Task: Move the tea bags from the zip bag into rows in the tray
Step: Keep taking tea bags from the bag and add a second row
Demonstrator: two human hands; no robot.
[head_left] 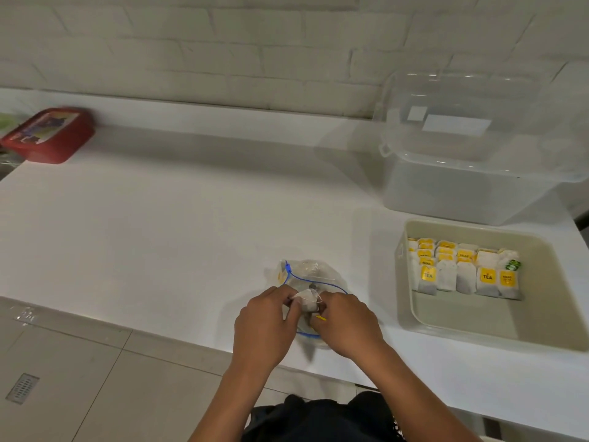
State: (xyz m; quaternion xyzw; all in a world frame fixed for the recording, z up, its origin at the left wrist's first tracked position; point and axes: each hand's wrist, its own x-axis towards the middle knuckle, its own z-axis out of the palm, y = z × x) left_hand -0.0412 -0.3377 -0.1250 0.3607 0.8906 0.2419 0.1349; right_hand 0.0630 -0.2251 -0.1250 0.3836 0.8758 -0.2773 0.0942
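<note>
White brick backs the pale desk (159, 224) I'm working over. Nearest me, my left hand (263, 327) and right hand (345, 327) both pinch one white paper tea bag (306, 299) just above the crumpled clear zip bag with its blue seal (306, 275), which seems to hold a few more. Beyond to the right, the beige plastic tray (541, 314) already carries packed rows of tea bags (462, 272) at its far end; I judge the near half unfilled.

Zip bag (306, 275) left of tray (497, 333); tub (462, 186) behind tray.
</note>
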